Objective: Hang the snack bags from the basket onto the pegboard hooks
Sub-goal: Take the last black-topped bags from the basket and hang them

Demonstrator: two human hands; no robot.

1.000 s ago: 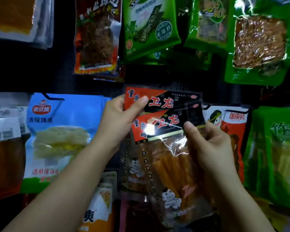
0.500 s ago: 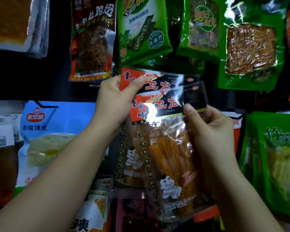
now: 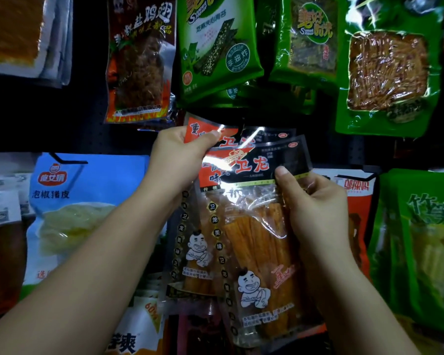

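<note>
From the head view, two clear spicy-strip snack bags overlap before the dark pegboard point(image 3: 62, 129). The left hand point(image 3: 174, 160) pinches the red-and-black header of the rear bag point(image 3: 203, 129), thumb on its front, probably to steady its hang hole near a hook point(image 3: 241, 125); whether it is already threaded is hard to tell under the glare. The right hand point(image 3: 315, 208) grips the front bag point(image 3: 256, 242) by its right edge, thumb on the black header, fingers curled behind, holding it upright and ready to follow. Both forearms reach up and forward. Green seaweed bags point(image 3: 215, 47) hang above.
</note>
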